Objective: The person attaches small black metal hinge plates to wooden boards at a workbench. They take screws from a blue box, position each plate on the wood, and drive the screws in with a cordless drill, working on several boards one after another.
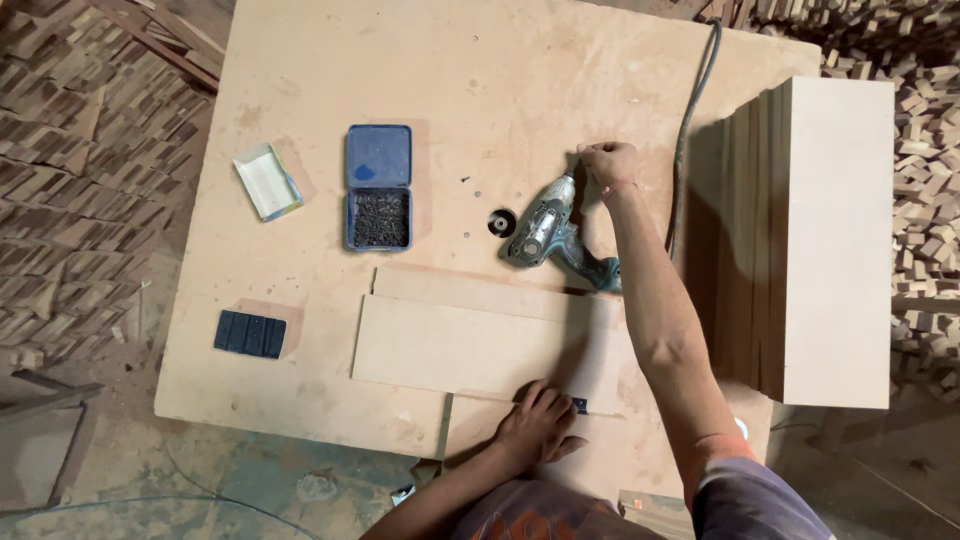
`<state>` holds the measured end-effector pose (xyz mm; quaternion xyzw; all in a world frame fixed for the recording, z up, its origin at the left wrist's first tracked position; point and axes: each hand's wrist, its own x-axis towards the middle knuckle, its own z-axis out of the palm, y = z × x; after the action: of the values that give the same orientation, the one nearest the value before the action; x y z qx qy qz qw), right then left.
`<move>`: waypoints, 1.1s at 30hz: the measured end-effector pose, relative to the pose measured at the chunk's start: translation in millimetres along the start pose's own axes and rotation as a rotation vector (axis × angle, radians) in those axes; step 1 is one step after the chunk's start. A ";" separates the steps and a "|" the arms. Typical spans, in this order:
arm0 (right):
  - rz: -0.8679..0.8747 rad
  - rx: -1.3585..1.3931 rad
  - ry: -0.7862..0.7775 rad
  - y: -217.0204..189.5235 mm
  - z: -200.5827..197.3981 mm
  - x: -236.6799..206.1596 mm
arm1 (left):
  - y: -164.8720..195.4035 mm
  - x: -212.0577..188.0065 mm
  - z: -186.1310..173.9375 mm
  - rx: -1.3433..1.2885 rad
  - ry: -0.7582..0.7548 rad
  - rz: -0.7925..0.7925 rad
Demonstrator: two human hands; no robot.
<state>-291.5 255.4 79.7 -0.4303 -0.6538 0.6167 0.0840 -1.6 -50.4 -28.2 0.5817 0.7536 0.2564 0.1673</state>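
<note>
My left hand (538, 422) lies flat on the near board (480, 350), touching a small dark fitting (580, 405). My right hand (606, 163) pinches something at the drill (552, 235)'s tip, far side. Fastening looks hardly begun.

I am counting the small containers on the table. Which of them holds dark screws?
The blue case with its lid open, left of the drill, holds dark screws. The pale tray farther left shows none.

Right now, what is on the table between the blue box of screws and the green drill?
In the head view, a small black round disc lies between the blue box of screws and the green drill, with tiny loose bits beside it.
</note>
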 end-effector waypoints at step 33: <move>-0.609 -0.903 -0.226 112.0 -41.3 -93.0 | 9.5 3.0 -14.8 -0.031 0.197 0.047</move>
<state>-156.4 209.1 29.8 -0.1461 -0.9530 0.2655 -0.0051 -3.0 -48.6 -10.5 0.5686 0.7484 0.3277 0.0955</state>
